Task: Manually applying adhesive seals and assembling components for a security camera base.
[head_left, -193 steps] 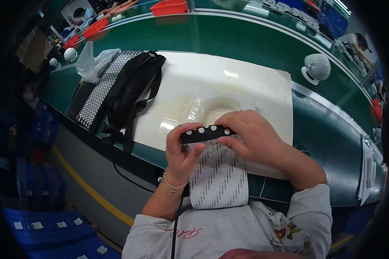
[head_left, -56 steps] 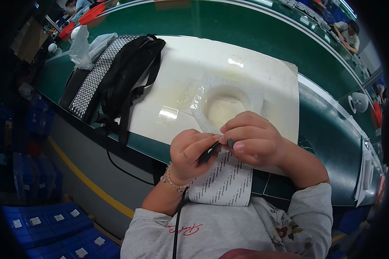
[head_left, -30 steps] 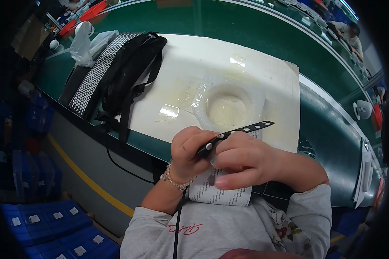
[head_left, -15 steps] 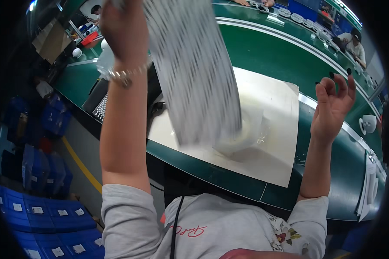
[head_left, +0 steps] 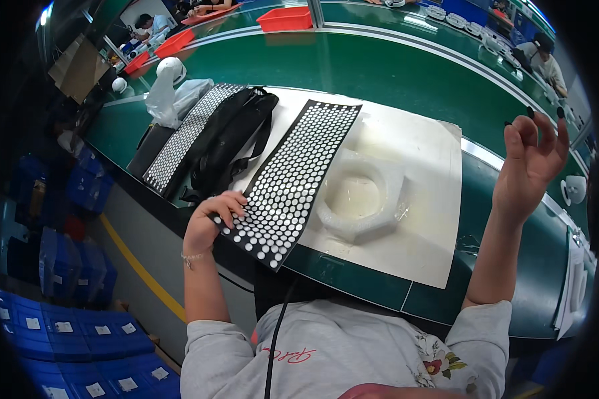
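Observation:
My left hand (head_left: pixel 213 216) grips the lower left edge of a black sheet (head_left: pixel 283 186) covered in rows of white round dots. The sheet slants over the white board (head_left: pixel 426 246), with its near corner past the table's front edge. Right of the sheet sits a whitish translucent ring-shaped block (head_left: pixel 379 186) with a round opening. My right hand (head_left: pixel 529 156) is raised above the right side of the table, fingers bent and apart, nothing in the palm. Small black pieces show on several of its fingertips; what they are I cannot tell.
A black bag (head_left: pixel 229 139) and another dotted sheet (head_left: pixel 180 146) lie at the left, beside a clear plastic bag (head_left: pixel 166 100). Red trays (head_left: pixel 285 20) stand beyond the green table (head_left: pixel 393 60). Blue bins (head_left: pixel 73 339) fill the lower left. A white cup-like part (head_left: pixel 572 189) stands right.
My left hand has brought the dotted sheet down from high up, nearer to me, onto the board's left side. My right hand has shifted slightly right, its fingers still bent.

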`<state>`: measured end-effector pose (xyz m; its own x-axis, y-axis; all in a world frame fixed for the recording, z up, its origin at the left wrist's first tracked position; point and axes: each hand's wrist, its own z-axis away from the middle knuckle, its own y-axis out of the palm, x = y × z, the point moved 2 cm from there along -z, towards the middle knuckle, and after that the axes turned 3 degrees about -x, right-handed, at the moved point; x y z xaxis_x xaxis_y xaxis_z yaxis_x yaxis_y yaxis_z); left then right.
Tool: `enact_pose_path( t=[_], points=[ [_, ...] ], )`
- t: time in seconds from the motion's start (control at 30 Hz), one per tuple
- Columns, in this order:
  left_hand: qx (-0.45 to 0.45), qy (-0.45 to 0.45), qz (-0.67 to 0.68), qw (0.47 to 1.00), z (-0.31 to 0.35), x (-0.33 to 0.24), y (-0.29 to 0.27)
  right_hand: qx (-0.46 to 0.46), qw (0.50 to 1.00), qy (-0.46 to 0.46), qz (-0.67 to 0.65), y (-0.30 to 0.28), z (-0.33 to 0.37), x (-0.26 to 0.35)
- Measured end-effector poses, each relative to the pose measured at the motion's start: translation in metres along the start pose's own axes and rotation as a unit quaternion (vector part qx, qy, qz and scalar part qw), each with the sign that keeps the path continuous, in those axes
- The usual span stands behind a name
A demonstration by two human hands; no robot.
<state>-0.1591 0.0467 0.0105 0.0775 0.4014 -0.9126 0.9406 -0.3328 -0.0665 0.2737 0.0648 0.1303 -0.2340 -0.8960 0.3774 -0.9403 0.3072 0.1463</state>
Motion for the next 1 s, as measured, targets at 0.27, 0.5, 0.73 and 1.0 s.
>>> enact_pose_path(
  t=[0.27,0.5,0.73,1.0],
  points=[
    [-0.410,-0.144,-0.022,0.900,0.051,-0.002,0.033,0.037,0.997,0.059,-0.023,0.015,0.015,-0.014],
    [-0.279,-0.283,0.169,0.902,0.082,-0.001,0.056,0.093,0.974,0.192,-0.080,0.045,0.052,-0.037],
    [-0.266,-0.181,0.218,0.922,0.059,-0.014,0.093,0.135,0.961,0.234,-0.051,0.049,0.068,-0.044],
    [-0.343,-0.193,0.388,0.833,0.043,0.007,0.087,0.164,0.949,0.261,-0.065,0.056,0.080,-0.049]
  ],
)
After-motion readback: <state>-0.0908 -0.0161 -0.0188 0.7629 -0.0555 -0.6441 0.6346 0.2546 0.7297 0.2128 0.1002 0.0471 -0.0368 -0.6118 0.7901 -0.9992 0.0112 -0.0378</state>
